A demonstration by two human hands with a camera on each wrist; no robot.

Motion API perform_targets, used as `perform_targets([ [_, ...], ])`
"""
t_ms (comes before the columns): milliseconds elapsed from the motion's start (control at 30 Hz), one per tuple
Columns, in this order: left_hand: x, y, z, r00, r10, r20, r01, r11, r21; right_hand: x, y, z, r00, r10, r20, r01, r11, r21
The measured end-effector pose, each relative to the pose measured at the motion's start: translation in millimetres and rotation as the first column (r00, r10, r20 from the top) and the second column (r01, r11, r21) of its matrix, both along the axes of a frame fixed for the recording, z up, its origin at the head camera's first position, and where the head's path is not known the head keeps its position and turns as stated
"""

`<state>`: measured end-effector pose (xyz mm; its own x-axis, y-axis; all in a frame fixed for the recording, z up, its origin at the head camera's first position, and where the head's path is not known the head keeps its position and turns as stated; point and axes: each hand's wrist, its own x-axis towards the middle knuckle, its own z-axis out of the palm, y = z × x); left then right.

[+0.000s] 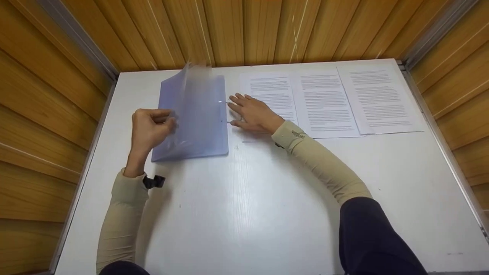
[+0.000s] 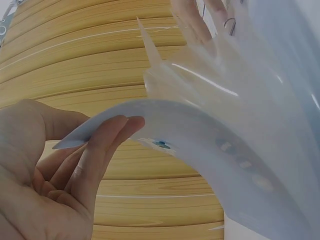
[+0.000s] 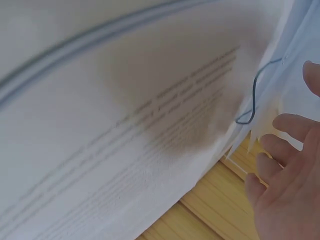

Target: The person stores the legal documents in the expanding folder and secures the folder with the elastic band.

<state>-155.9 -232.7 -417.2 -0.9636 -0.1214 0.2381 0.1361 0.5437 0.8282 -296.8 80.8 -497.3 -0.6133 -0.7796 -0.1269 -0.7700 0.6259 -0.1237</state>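
A bluish translucent plastic folder (image 1: 219,139) lies on the left part of the table. My left hand (image 1: 149,130) pinches its cover (image 2: 165,112) at the left edge, thumb on one side and fingertips on the other, so the cover bends up in an arch. Thin clear plastic sheets (image 2: 200,82) fan up beside the cover, blurred at the top in the head view. Along the folder's right edge, a bent metal wire (image 3: 254,92) sticks out. My right hand (image 1: 252,114) is spread over the nearest printed page (image 1: 269,86), fingertips close to the wire.
Right of the folder, two more printed pages, a middle one (image 1: 326,103) and a far right one (image 1: 382,99), lie in a row on the white table (image 1: 237,214). Wood-patterned panels (image 1: 263,30) enclose the back and both sides.
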Motion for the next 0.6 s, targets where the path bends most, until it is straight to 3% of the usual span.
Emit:
perform_targets([
  [233,3.9,-3.7,1.3,1.0,0.009,0.006,-0.009,1.0,0.0,1.4,21.6,14.3,0.998,-0.058,0.035,0.06,0.996,-0.067],
  [600,4.5,-6.4,-0.3,1.0,0.02,0.02,-0.021,1.0,0.001,-1.1,76.5,38.5,0.985,-0.169,-0.011,0.167,0.977,-0.132],
])
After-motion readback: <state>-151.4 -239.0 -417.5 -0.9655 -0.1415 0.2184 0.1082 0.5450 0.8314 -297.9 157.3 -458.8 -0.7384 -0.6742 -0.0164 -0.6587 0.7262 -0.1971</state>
